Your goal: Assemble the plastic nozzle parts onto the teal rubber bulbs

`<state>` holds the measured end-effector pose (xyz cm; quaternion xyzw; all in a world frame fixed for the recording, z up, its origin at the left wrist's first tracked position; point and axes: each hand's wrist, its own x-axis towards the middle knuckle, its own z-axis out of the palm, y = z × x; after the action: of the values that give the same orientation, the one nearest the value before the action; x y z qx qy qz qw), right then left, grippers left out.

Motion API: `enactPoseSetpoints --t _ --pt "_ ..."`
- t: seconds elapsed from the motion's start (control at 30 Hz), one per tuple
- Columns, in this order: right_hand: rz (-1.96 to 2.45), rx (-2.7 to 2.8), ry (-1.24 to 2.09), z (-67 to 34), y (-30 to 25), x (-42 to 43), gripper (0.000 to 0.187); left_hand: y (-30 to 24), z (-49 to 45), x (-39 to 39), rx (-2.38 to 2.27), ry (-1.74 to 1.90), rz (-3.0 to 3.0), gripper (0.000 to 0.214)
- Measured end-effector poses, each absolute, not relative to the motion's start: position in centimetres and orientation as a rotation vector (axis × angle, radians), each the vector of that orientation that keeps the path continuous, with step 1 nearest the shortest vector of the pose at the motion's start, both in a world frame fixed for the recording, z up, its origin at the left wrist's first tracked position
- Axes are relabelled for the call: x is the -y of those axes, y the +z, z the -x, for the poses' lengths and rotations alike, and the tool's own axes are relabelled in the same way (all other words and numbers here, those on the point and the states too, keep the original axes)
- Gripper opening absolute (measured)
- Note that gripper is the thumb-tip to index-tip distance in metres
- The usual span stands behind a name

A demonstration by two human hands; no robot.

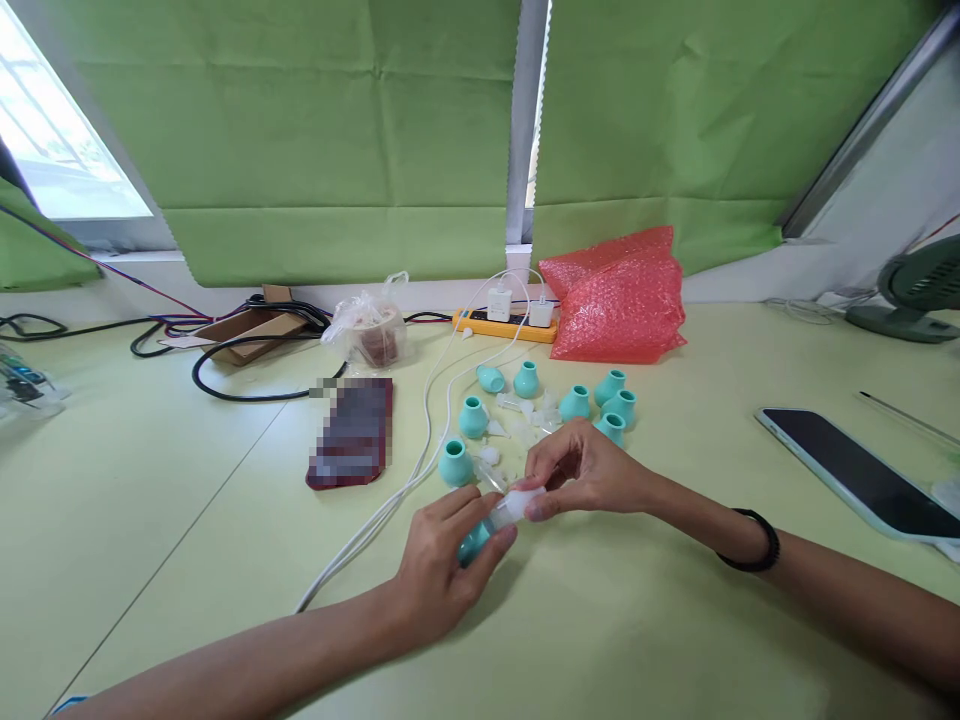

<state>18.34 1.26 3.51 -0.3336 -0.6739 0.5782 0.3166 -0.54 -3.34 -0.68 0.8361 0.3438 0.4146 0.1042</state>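
In my left hand [450, 560] is a small teal vase-shaped piece [474, 543], tilted, with its narrow end toward the right. A whitish translucent piece [514, 508] stands at that end, and my right hand [581, 470] pinches it between thumb and fingers. Whether the two pieces are joined I cannot tell. Beyond my hands several similar teal pieces stand upright, one of them near my left fingers [456, 463]. Another teal piece [491, 378] lies on its side. Clear and white plastic bits [525, 410] are scattered among them.
White cables [420, 470] run from an orange power strip [491, 325] past my left hand. A dark red-edged phone [351, 435] lies left, another phone [862, 470] right. Behind are a red bubble-wrap bag [615, 300], a plastic-wrapped roll [377, 335] and a cardboard box [251, 335].
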Motion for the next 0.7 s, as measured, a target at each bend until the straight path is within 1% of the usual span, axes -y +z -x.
enactPoseSetpoints --t 0.13,0.2,0.27,0.43,0.53,0.63,0.67,0.7 --pt "0.835 1.722 1.488 -17.8 4.5 0.0 0.018 -0.1 0.5 3.6 -1.018 1.269 -2.416 0.013" --pt "0.802 1.733 1.453 -17.6 5.2 0.8 0.015 0.5 0.4 3.9 -0.996 1.211 -2.385 0.012" --pt "0.815 1.754 1.342 -17.7 6.1 1.4 0.014 1.1 0.4 4.2 -0.981 1.136 -2.360 0.014" --pt "0.959 1.680 0.931 -20.2 9.4 2.5 0.011 1.6 0.0 4.9 -0.994 0.969 -2.423 0.045" --pt "1.017 1.609 0.646 -22.9 11.3 2.7 0.013 1.5 -0.4 5.4 -0.984 0.779 -2.589 0.034" --pt "1.156 1.554 0.234 -26.2 12.3 2.6 0.020 1.5 -0.8 5.8 -0.934 0.675 -2.820 0.023" --pt "1.215 1.525 0.073 -27.3 12.3 2.5 0.023 1.6 -1.0 5.8 -0.904 0.640 -2.920 0.022" --pt "1.240 1.498 0.002 -28.4 12.2 2.3 0.024 1.6 -1.2 5.8 -0.869 0.582 -3.029 0.023"
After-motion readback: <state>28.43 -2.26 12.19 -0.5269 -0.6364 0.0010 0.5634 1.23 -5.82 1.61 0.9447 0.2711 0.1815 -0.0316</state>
